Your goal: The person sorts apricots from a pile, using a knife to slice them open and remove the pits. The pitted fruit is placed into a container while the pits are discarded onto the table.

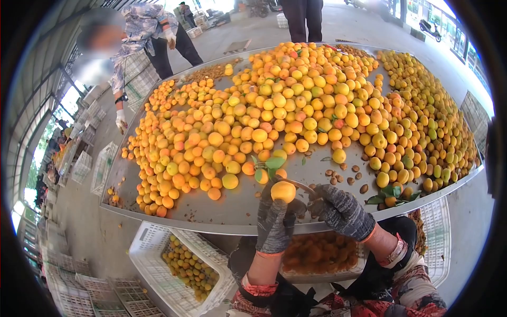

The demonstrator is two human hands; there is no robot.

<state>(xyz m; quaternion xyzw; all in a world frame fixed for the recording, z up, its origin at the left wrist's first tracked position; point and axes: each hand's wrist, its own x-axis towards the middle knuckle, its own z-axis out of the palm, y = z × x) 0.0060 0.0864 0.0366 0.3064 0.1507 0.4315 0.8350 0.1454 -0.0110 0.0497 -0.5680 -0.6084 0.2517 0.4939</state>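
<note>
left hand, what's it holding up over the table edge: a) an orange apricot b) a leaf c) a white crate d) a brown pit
a: the gloved left hand has its grip around an orange apricot, raised above the metal table, while the right hand holds a thin blade against it.

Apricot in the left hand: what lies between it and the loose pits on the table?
In the head view, the knife blade from the right hand reaches the apricot; beyond it, bare metal table up to the pits.
</note>
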